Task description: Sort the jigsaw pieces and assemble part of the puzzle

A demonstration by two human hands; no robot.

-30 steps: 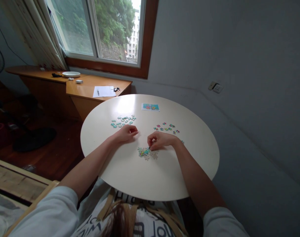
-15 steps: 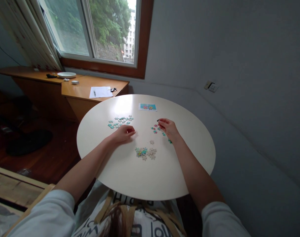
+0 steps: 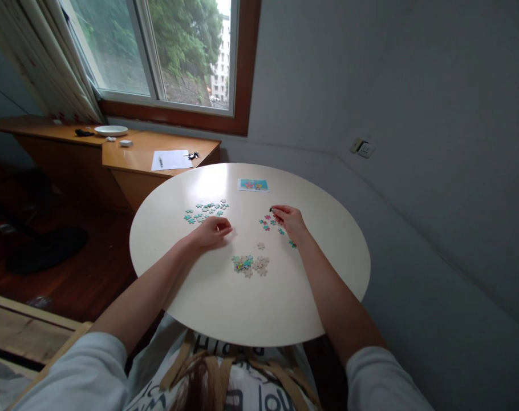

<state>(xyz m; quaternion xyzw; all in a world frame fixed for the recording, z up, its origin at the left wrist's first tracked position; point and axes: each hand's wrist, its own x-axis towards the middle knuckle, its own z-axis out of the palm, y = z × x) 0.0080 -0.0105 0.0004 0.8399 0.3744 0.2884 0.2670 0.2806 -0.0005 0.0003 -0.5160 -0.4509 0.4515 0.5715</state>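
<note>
I sit at a round white table [image 3: 225, 308]. My left hand [image 3: 211, 231] rests on it with fingers curled in, nothing visible in them. My right hand [image 3: 288, 220] reaches over a scatter of pink and teal puzzle pieces [image 3: 268, 222] and pinches a small dark piece at its fingertips. A joined patch of puzzle pieces [image 3: 248, 264] lies between my arms, with one loose pale piece [image 3: 261, 246] just above it. A second scatter of teal pieces [image 3: 203, 211] lies beyond my left hand. A small reference picture [image 3: 253, 184] lies at the table's far side.
A wooden desk [image 3: 131, 157] under the window holds a sheet of paper with a pen [image 3: 170, 160], keys, a white plate [image 3: 110, 130] and small items. A grey wall runs along the right, with a socket [image 3: 362, 148]. Dark floor lies to the left.
My right hand left the joined patch, moved up and right to the pink and teal scatter, and pinched a piece. A loose pale piece now lies above the patch. My left hand stayed put.
</note>
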